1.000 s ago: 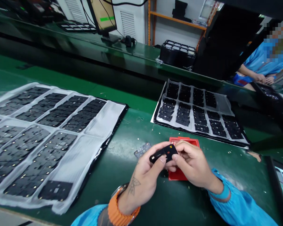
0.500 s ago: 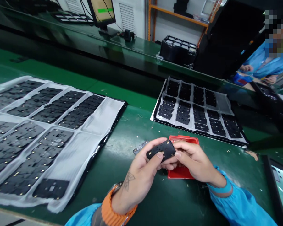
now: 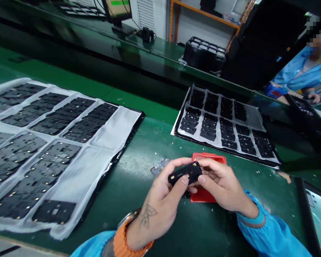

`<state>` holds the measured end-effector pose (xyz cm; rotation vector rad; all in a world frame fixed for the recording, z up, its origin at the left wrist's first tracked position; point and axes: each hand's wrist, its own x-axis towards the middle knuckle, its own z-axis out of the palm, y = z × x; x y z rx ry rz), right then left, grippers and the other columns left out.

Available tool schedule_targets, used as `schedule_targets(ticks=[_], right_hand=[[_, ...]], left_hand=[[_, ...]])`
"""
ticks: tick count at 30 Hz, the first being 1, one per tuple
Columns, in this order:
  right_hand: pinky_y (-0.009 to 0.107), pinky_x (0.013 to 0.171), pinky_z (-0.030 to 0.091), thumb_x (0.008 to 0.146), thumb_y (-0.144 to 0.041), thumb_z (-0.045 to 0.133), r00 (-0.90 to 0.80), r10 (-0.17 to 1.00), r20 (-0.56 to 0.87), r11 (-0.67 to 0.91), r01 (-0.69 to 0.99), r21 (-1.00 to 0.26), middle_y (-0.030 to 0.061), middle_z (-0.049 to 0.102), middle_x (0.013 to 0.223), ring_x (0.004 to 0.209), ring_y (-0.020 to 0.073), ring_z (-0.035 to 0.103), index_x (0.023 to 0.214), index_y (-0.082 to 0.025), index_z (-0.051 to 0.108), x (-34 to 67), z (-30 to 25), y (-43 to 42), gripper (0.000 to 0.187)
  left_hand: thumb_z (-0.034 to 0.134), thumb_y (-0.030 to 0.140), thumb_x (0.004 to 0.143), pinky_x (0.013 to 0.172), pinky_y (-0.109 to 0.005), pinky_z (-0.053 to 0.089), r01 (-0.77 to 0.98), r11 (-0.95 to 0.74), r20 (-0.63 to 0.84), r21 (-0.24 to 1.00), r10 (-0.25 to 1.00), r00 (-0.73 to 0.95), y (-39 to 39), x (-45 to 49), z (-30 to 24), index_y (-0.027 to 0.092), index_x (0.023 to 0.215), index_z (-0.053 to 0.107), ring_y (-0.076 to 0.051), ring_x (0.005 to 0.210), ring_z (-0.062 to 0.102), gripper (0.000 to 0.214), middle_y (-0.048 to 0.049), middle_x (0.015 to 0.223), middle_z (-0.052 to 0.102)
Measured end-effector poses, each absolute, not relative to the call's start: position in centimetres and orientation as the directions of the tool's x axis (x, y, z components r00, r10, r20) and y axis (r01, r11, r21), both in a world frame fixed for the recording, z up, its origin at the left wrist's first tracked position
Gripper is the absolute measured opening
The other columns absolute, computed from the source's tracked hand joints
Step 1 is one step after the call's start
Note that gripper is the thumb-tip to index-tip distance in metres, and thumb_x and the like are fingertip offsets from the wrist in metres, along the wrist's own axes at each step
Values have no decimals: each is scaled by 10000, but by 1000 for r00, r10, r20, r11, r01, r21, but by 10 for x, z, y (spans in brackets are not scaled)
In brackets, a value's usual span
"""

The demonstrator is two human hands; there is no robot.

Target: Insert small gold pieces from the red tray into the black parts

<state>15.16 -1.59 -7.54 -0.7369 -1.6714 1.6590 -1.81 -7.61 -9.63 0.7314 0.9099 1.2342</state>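
Note:
A small flat black part with gold-coloured contacts (image 3: 190, 174) is held up between both hands above the bench. My left hand (image 3: 163, 200) grips its left end, thumb across the face and fingers behind. On the other end, my right hand (image 3: 222, 182) pinches the part between thumb and fingers. Below and behind my hands lies a red tray (image 3: 207, 196), partly covered by them. Beside my left fingers rests a clear plastic piece (image 3: 159, 166). What the fingers do behind the part is hidden.
At left a large white-lined tray (image 3: 98, 160) carries rows of similar black parts. Another lined tray (image 3: 218, 128) of dark parts stands at back right. A dark-framed panel (image 3: 318, 214) lies at far right. Across the divider are a monitor (image 3: 119, 10) and a person in blue (image 3: 302, 75).
The black part has tilted in my hands, showing its face at a flatter angle. Both hands stay on it near the red tray. The view has shifted slightly.

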Motion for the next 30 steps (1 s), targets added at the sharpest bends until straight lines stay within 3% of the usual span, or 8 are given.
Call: schedule_targets(ticks=[6, 12, 16, 22, 25, 30], right_hand=[[339, 630, 661, 1029, -392, 703, -571, 821, 12, -102, -167, -981, 40, 639, 866, 669, 227, 692, 979, -190, 629, 145, -68, -18, 220], [249, 514, 579, 1018, -389, 706, -555, 832, 4, -148, -228, -962, 15, 608, 802, 561, 173, 638, 944, -187, 617, 141, -76, -21, 233], [207, 438, 499, 1027, -363, 653, -522, 853, 10, -122, -219, -968, 0, 613, 718, 498, 163, 611, 964, -183, 631, 139, -85, -23, 192], [173, 501, 443, 979, -223, 634, -412, 910, 56, -2, -139, -990, 3, 623, 712, 559, 130, 562, 911, -164, 690, 142, -89, -20, 106], [176, 528, 437, 984, -203, 605, -435, 898, 74, 16, -135, -991, 10, 640, 764, 591, 132, 564, 990, -175, 694, 143, -88, -21, 94], [194, 579, 455, 958, -178, 574, -483, 874, 52, -10, -123, -992, 8, 648, 825, 644, 144, 576, 1118, -212, 680, 145, -92, -22, 195]], left_hand=[[595, 371, 959, 731, -224, 573, -285, 202, -191, 937, 979, 66, -78, -16, -89, 193, 1205, 537, -154, 819, 676, 308, -70, 1029, 686], [577, 374, 961, 695, -216, 564, -325, 228, -203, 918, 973, 110, -75, -15, -86, 185, 1019, 480, -141, 740, 684, 220, -47, 857, 705], [563, 373, 970, 704, -232, 563, -347, 263, -210, 900, 960, 185, -74, -15, -89, 183, 999, 443, -138, 699, 691, 227, -50, 828, 710], [593, 419, 953, 517, -204, 548, -398, 232, -191, 888, 971, 140, -71, -16, -94, 163, 1041, 450, -165, 622, 689, 306, -75, 777, 716], [568, 413, 966, 493, -184, 538, -415, 208, -181, 886, 978, 105, -69, -17, -95, 145, 1068, 449, -134, 519, 643, 310, -65, 667, 702], [578, 373, 958, 494, -197, 559, -408, 150, -147, 901, 988, 38, -69, -15, -93, 123, 1068, 492, -162, 588, 676, 286, -62, 676, 692]])
